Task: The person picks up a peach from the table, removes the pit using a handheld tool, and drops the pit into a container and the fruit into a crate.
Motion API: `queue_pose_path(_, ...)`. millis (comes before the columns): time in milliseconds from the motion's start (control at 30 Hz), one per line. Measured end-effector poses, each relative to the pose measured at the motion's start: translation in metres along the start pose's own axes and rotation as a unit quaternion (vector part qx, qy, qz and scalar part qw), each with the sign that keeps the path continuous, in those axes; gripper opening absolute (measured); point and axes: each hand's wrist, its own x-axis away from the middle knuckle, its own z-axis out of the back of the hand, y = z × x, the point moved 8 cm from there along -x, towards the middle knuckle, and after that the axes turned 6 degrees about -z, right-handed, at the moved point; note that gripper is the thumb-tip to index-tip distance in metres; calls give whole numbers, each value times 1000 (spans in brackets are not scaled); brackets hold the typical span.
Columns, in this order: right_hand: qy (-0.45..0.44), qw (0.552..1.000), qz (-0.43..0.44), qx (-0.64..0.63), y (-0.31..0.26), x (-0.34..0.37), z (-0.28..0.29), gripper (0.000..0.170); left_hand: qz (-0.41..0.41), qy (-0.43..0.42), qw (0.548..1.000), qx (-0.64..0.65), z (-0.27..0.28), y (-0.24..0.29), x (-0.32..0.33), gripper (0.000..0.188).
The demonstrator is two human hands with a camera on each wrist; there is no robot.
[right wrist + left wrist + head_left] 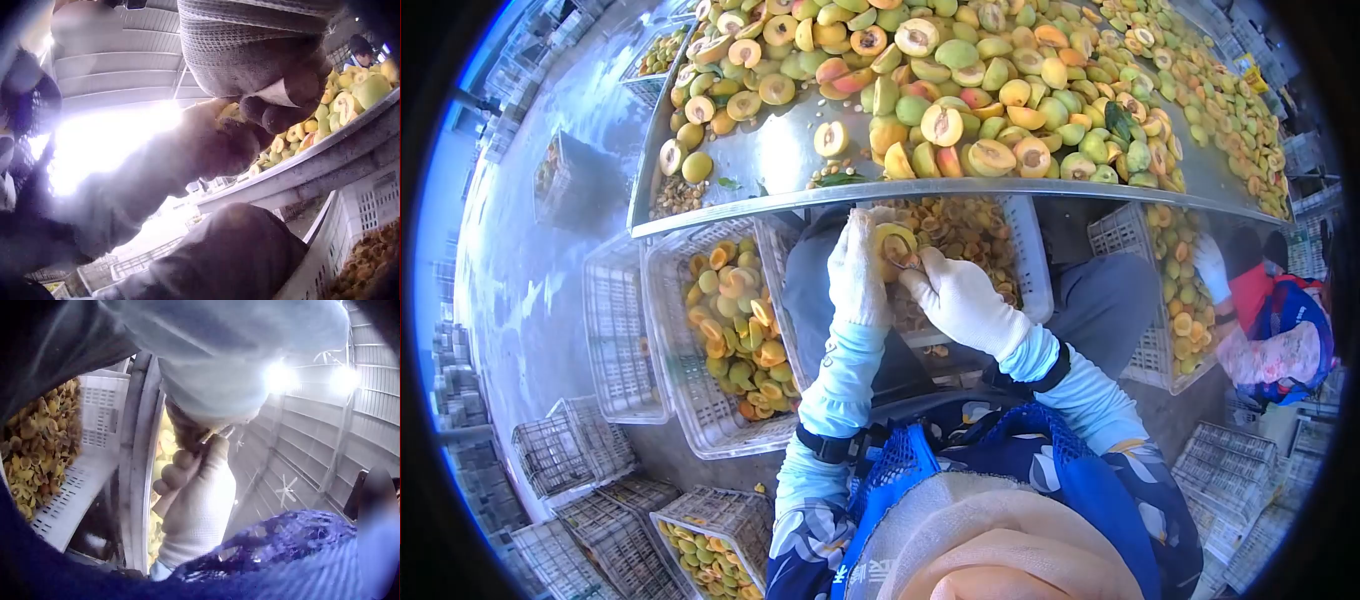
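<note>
My left hand (860, 270), in a white knit glove, holds a yellow stone-fruit half (895, 243) with its cut face up, just below the table's front edge. Close against the fruit, my gloved right hand (972, 305) pinches a small thin tool, mostly hidden by its fingers; its kind I cannot tell. The left wrist view shows the right hand (200, 509) with thumb and fingers bent in at the left hand (212, 387). In the right wrist view the left hand (219, 140) stands behind the right hand (256, 62), with a bit of yellow fruit (231, 112) between them.
Ahead is a metal table (800, 145) heaped with halved fruit (990, 75). Between the knees stands a white crate (1030, 250) of brownish fruit pieces. Another crate (690, 420) of fruit halves is at the left. Another person (1285, 340) works at the right.
</note>
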Motion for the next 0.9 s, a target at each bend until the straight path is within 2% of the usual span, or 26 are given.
queue_pose_path(133, 27, 1000, 2, -11, 5, 1, -4, 31, -5, 20, 999, -42, -2, 5, 4, 43)
queue_pose_path(200, -38, 999, -35, 17, 11, -2, -13, 33, -20, 12, 992, -126, 3, 2, -2, 39)
queue_pose_path(233, -42, 998, -37, 16, 16, -3, -11, 33, -17, 15, 992, -126, 5, 2, -3, 39)
queue_pose_path(300, -122, 983, -32, -134, 19, -3, -15, 34, 28, -56, 970, -236, 1, -6, -10, 36)
queue_pose_path(333, -152, 966, -88, -188, 26, 0, -17, 37, 19, -75, 966, -247, 0, -7, -14, 36)
queue_pose_path(367, -156, 966, -89, -186, 28, 1, -18, 37, 21, -72, 967, -245, 1, -10, -17, 36)
queue_pose_path(433, -206, 927, -162, -267, 38, 6, -29, 39, 63, -121, 968, -210, -1, -23, -16, 37)
queue_pose_path(467, -206, 926, -163, -270, 38, 3, -26, 39, 40, -132, 964, -228, -3, -27, -18, 37)
queue_pose_path(533, -331, 798, -327, -382, 47, 23, -40, 44, 51, -154, 963, -216, -1, -37, -16, 37)
queue_pose_path(567, -331, 796, -332, -383, 51, 25, -38, 44, 55, -174, 962, -201, -5, -41, -16, 38)
queue_pose_path(600, -353, 757, -334, -437, 50, 31, -41, 45, 78, -213, 959, -168, -10, -42, -16, 38)
queue_pose_path(633, -374, 716, -332, -487, 48, 34, -43, 47, 80, -212, 960, -165, -12, -47, -15, 38)
queue_pose_path(700, -376, 731, -342, -455, 54, 35, -45, 50, 78, -164, 966, -183, -7, -52, -16, 39)
queue_pose_path(767, -357, 757, -338, -430, 56, 32, -38, 51, 92, -177, 953, -226, -9, -53, -17, 39)
queue_pose_path(867, -388, 722, -355, -449, 65, 45, -53, 53, 152, -243, 902, -324, -10, -67, -14, 38)
queue_pose_path(900, -390, 721, -357, -448, 68, 49, -58, 53, 155, -241, 902, -323, -7, -71, -14, 38)
